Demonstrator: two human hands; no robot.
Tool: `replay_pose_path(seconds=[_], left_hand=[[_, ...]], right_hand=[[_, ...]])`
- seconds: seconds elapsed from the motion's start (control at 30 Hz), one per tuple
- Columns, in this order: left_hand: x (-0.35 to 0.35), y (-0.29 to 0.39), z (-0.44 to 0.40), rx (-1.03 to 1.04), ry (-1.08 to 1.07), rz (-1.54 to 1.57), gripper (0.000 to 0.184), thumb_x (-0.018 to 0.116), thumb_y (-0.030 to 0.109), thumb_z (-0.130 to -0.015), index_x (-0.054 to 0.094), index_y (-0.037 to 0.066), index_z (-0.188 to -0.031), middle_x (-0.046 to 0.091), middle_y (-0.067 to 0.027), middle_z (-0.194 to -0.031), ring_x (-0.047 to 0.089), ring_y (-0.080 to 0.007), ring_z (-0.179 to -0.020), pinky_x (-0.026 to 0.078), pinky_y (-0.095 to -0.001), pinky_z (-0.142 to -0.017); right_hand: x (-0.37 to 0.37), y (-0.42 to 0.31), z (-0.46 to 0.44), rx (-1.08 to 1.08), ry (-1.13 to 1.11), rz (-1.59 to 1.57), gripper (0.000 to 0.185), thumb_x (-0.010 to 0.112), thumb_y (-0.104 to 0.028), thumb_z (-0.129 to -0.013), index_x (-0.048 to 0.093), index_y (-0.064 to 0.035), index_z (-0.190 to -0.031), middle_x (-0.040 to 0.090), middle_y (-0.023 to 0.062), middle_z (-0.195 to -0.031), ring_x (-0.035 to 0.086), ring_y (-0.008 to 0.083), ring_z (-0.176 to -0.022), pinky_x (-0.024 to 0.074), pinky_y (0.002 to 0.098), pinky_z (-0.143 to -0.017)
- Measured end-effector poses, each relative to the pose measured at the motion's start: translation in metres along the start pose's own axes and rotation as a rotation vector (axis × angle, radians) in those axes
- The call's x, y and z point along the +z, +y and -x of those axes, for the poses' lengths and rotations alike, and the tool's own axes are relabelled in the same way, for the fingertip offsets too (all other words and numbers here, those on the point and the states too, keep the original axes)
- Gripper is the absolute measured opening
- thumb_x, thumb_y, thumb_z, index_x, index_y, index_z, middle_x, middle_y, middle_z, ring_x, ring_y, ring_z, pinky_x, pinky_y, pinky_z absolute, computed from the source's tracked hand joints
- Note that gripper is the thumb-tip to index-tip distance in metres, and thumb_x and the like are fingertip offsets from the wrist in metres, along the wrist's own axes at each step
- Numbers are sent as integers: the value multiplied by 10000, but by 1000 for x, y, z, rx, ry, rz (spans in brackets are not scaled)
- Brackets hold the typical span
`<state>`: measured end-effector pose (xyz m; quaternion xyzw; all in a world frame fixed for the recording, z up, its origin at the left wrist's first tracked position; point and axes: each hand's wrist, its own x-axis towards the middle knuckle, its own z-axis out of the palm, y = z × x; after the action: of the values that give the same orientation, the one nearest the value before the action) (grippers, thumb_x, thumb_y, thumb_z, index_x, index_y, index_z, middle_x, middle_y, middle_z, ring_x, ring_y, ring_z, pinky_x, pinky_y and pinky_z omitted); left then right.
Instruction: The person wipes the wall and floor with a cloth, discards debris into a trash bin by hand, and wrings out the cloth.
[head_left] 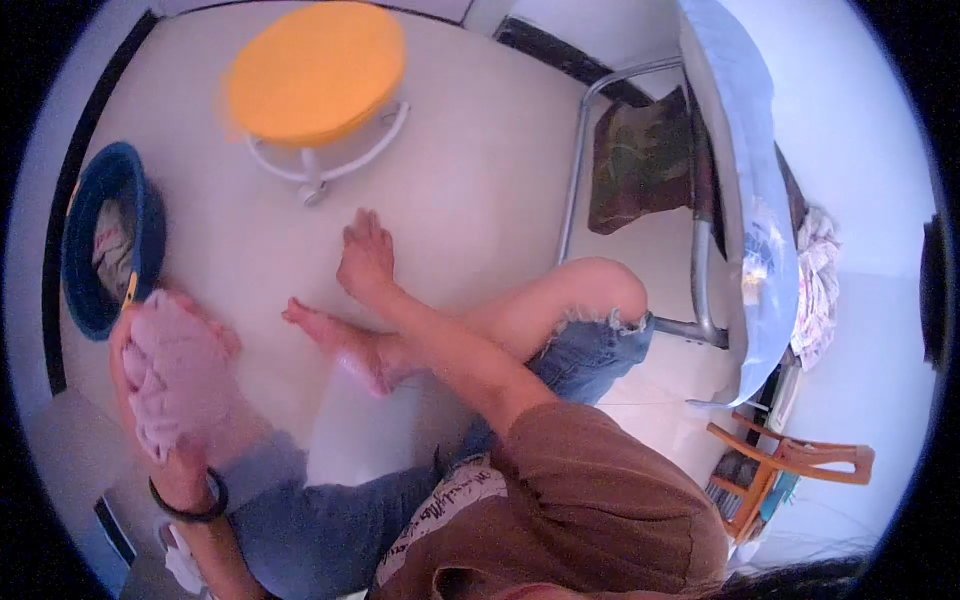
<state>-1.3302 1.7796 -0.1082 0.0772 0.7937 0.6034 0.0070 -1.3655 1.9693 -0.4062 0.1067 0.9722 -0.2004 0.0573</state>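
Observation:
My left hand (183,470), with a dark band around the wrist, holds a bunched pink cloth (185,375) at the lower left. The cloth covers most of its fingers, and its exact kind does not show. My right hand (366,256) reaches over the floor in the middle with loosely bent, parted fingers and nothing in it. Just below that hand is a bare foot (350,350). Beside the pink cloth stands a dark blue basket (150,215) with a crumpled greyish cloth (113,245) inside.
A round orange stool (318,72) with a pale curved base stands ahead on the light floor (470,150). To the right is a metal tube frame (577,170) with a light blue cover (745,150) and a camouflage cloth (640,160). A wooden chair (790,455) is lower right.

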Motion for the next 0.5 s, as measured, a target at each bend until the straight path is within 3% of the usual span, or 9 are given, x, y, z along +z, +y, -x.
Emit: replay_pose_path(seconds=[0.1, 0.17, 0.23, 0.33, 0.4, 0.5], left_hand=[[-19, -17, 12, -154, 71, 246, 554, 538, 343, -897, 353, 70, -1342, 529, -171, -1208, 587, -291, -1032, 515, -410, -852], [-36, -32, 14, -36, -11, 211, 660, 612, 387, -840, 343, 62, -1348, 518, -168, -1231, 577, -292, -1063, 506, -405, -873], [-43, -30, 18, -31, 17, 181, 805, 694, 450, -751, 339, 44, -1350, 509, -162, -1245, 568, -285, -1085, 487, -397, -907], [-57, -30, 19, 57, 35, 139, 883, 738, 486, -701, 345, 26, -1345, 503, -156, -1247, 563, -271, -1097, 470, -394, -936], [-63, -34, 19, 60, 29, 91, 874, 744, 430, -686, 348, 11, -1342, 504, -150, -1238, 555, -266, -1106, 454, -387, -947], [-64, -28, 24, 43, 12, 228, 843, 727, 321, -664, 349, -9, -1341, 498, -134, -1236, 534, -244, -1127, 419, -362, -968]], right_hand=[[15, 0, 1, -150, 4, -134, 322, 528, -111, -798, 633, -83, -1101, 506, 165, -1284, 473, 328, -1191, 390, 451, -977], [-29, 23, -11, 3, -15, -329, 275, 514, -94, -821, 640, -91, -1066, 597, 146, -1141, 571, 315, -1043, 450, 426, -896], [-46, 60, -30, 62, 10, -238, 270, 555, -141, -819, 634, -109, -1075, 634, 141, -1040, 623, 299, -927, 486, 409, -836], [-71, 70, -35, -3, -121, -32, 302, 574, -162, -815, 613, -99, -1109, 620, 139, -1035, 621, 313, -917, 492, 407, -826], [-69, 62, -30, -86, -196, 45, 330, 589, -170, -806, 604, -98, -1128, 611, 141, -1017, 610, 312, -949, 492, 401, -830], [-43, 37, -28, -436, -103, 167, 328, 605, -158, -770, 609, -70, -1086, 595, 142, -972, 590, 301, -966, 480, 397, -840]])
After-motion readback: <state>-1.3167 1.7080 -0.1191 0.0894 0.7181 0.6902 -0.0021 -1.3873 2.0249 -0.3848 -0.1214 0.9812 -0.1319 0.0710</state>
